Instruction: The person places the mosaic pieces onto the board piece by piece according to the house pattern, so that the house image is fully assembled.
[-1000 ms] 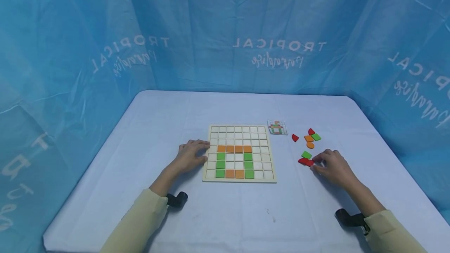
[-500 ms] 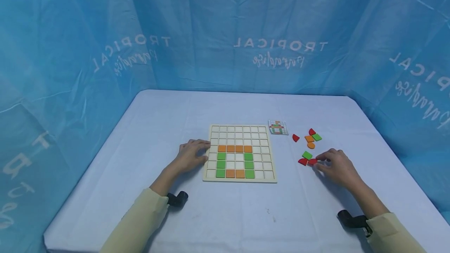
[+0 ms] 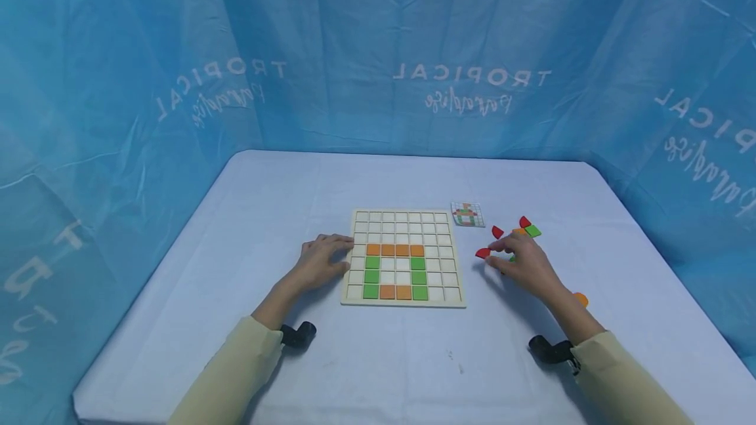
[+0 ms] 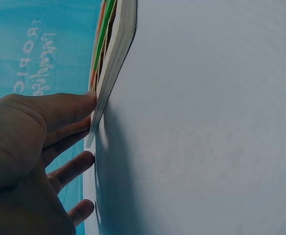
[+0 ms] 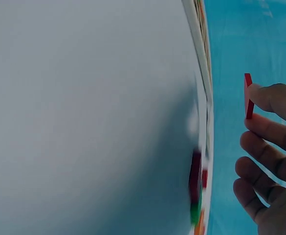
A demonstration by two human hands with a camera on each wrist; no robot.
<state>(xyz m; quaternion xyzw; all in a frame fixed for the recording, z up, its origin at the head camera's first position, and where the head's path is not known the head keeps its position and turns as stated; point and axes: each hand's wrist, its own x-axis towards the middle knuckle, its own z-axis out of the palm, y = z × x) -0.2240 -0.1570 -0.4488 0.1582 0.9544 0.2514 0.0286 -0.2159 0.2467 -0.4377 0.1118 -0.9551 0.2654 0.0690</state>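
A red wedge-shaped tile (image 3: 483,253) is pinched between the thumb and index finger of my right hand (image 3: 524,266). In the right wrist view this red tile (image 5: 248,96) stands edge-on, raised off the white cloth. My left hand (image 3: 319,261) rests at the left edge of a square grid board (image 3: 438,228). Thumb and fingertips touch the board's side in the left wrist view, the fingers fairly straight. Orange tiles (image 3: 394,250) and green tiles (image 3: 371,276) fill some of the board's cells in a house-like outline.
A small pattern card (image 3: 467,214) lies off the board's upper right corner. Loose red (image 3: 497,232) and green tiles (image 3: 533,231) lie beyond my right hand, some partly covered by it. An orange round tile (image 3: 581,299) shows beside the right forearm. Blue curtains (image 3: 366,51) surround the table.
My right hand has picked up a red tile from the loose ones and moved left with it, towards the board. An orange tile beside the forearm is now uncovered. The left hand stays put.
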